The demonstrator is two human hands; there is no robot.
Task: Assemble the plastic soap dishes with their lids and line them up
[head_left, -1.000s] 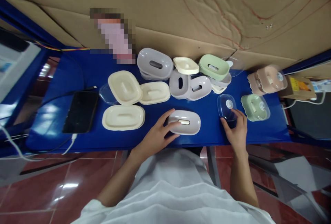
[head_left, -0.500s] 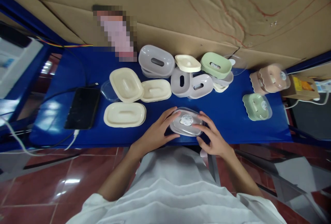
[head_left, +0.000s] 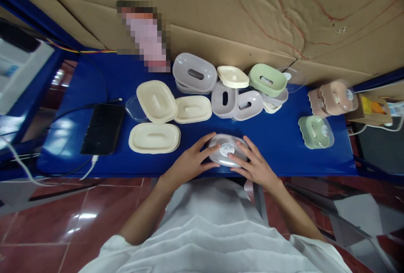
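Observation:
A grey soap box point(head_left: 217, 159) with a clear lid and a round white label point(head_left: 227, 149) rests near the table's front edge. My left hand point(head_left: 194, 159) grips its left end, fingers on the lid and thumb at the near side. From the right, my right hand point(head_left: 255, 159) holds the other end, its fingers spread over the lid and thumb along the front. Beyond them lie grey soap box trays point(head_left: 248, 105) with long slots. Cream trays point(head_left: 154, 138) with raised middles are to the left.
A pale green tray point(head_left: 267, 81) tops a stack at the back. Lidded pink boxes point(head_left: 339, 96) and a lidded green box point(head_left: 315, 132) stand at the right. A black phone-like device point(head_left: 102, 130) with a white cable lies left on the blue table point(head_left: 277, 151). Cardboard point(head_left: 205, 3) lines the back.
My right hand has closed in on the soap box, its fingers shifting left across the lid and its thumb coming against the front side. My left hand keeps its hold.

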